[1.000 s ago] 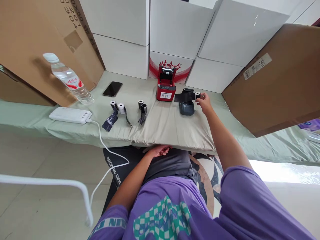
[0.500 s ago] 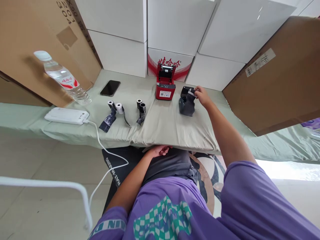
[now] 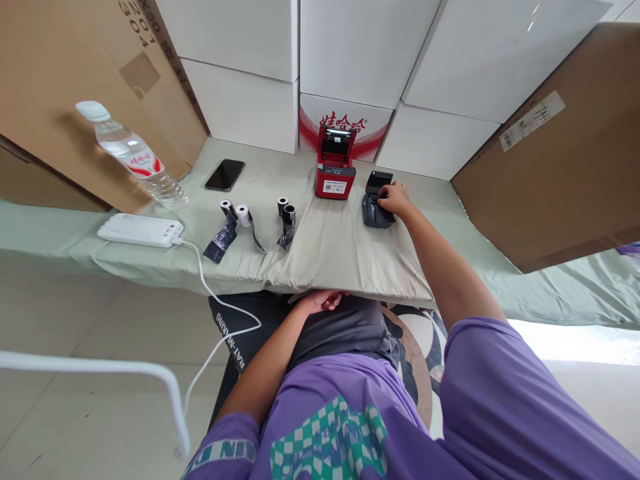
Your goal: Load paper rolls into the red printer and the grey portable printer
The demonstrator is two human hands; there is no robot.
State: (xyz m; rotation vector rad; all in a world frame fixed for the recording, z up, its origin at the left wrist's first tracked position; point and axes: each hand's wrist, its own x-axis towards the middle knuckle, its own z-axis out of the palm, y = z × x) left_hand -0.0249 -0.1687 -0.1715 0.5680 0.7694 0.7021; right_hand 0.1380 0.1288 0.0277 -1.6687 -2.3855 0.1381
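A: Since the earlier frame the right hand (image 3: 395, 199) came down onto the grey printer (image 3: 376, 203); the roll with its dark strip, held up before, was no longer visible.

B: Fingers?

A: Curled narrow, pressing on the printer's top. Whether they still pinched the roll, couldn't tell.

B: Where did the printer sit?

A: On the table (image 3: 345, 260), just right of the red printer (image 3: 335, 163), lid end pointing away toward the white boxes (image 3: 440, 143). It lay directly under the fingertips, long axis running away from the person.

B: Left hand (image 3: 323, 301)?

A: At the table's near edge, loosely curled, holding nothing visible. Right hand was far nearer. Spare rolls (image 3: 257, 217) lay well apart on the left.
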